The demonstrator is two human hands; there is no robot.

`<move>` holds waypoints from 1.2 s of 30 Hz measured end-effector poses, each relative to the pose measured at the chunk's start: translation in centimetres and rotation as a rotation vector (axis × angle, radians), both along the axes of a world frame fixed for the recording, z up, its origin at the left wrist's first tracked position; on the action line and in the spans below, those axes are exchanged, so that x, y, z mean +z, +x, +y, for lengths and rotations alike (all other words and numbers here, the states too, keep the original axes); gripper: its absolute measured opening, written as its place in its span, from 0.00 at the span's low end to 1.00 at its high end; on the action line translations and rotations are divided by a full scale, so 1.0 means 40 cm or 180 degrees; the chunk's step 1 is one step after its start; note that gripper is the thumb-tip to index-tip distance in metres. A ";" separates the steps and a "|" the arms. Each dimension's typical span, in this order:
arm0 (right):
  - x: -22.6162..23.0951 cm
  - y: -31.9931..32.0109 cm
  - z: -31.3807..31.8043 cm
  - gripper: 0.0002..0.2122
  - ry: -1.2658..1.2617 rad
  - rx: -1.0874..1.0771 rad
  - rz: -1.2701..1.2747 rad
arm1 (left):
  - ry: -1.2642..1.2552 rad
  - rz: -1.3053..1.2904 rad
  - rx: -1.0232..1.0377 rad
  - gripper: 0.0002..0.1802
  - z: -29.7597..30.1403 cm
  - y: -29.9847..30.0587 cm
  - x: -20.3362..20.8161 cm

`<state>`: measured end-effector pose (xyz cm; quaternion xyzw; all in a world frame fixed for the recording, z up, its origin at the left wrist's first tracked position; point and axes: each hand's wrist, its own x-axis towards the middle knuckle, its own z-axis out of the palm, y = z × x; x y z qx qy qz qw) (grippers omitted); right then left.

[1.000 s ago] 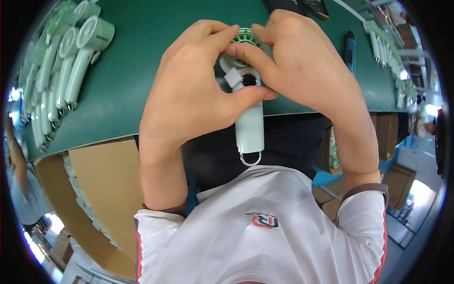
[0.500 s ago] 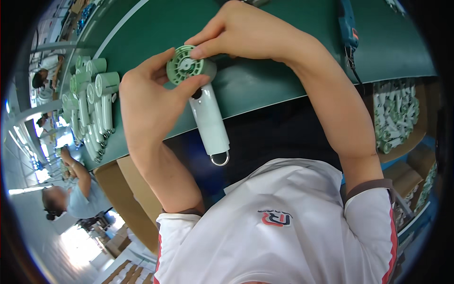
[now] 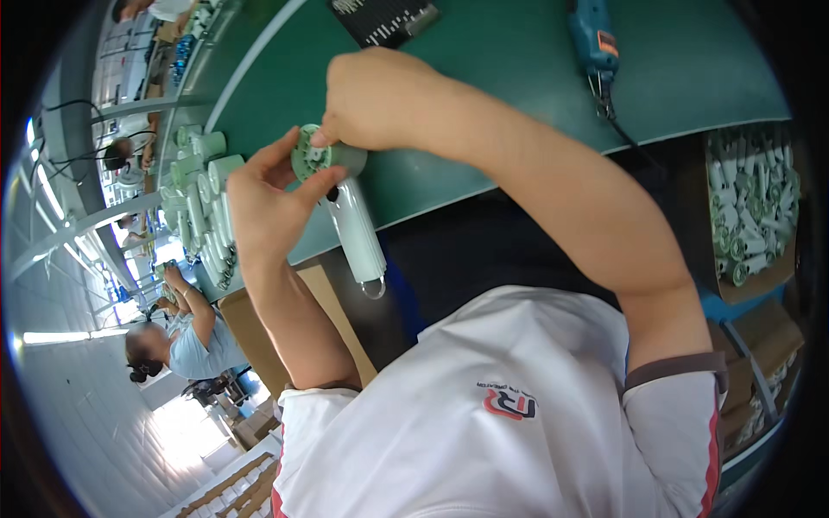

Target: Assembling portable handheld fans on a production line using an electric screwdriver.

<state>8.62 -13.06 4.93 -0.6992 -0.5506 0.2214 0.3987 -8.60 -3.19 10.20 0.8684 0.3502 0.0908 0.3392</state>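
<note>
A pale green handheld fan (image 3: 357,231) with a round slotted head, a long light handle and a metal ring at its end is held at the bench edge. Around the head, my left hand (image 3: 269,200) is closed, its thumb below and fingers on the far side. My right hand (image 3: 367,99) is curled over the head from above, with a fingertip on the middle of the slotted face. Whatever the right fingers may pinch is hidden. The fan's handle slants down over the edge toward me.
Several similar fans (image 3: 200,194) lie piled on the green bench (image 3: 484,65) at left. A black tray of small parts (image 3: 384,22) is at the back, a blue power screwdriver (image 3: 594,39) at back right. A carton of pale parts (image 3: 751,207) stands right; a person (image 3: 203,345) sits left.
My view has shifted, bringing the black tray into sight. The right hand has curled tighter, its fingertip now at the middle of the fan's face. The left hand keeps its hold.
</note>
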 end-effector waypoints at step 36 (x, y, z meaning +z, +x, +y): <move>-0.110 -0.196 -0.100 0.18 0.1068 -0.0597 -0.0993 | 0.0847 0.0644 -0.1688 0.40 0.144 0.027 0.051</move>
